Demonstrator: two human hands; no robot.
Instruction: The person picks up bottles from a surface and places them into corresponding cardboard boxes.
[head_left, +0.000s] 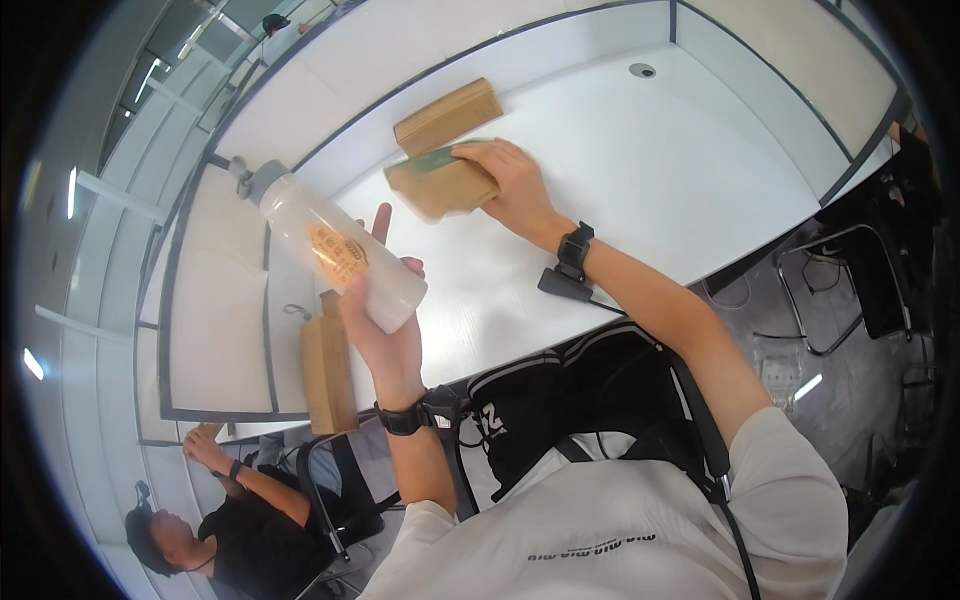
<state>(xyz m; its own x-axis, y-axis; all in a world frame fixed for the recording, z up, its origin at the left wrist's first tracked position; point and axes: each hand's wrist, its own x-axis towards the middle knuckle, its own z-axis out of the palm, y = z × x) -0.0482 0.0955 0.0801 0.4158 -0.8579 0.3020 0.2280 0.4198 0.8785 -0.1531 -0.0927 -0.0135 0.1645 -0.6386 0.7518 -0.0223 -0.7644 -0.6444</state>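
Note:
My left hand (384, 337) is wrapped around the lower part of a translucent plastic water bottle (296, 217). The bottle is tilted, its grey cap with a carry loop towards the far left, and an orange printed patch faces up. My right hand (517, 184) grips the right end of a brown cardboard box (442, 187) with a green area on its upper side. That box is blurred, so whether it touches the table cannot be told. Just beyond it, a second cardboard box (450, 112) lies by the back partition.
A white table (637, 165) has low partitions along its back and sides. Another cardboard box (328, 375) lies at the left edge. A black device (564, 285) with a cable hangs by my right wrist. A person (255, 510) sits to the left; metal-framed chairs (840, 292) stand right.

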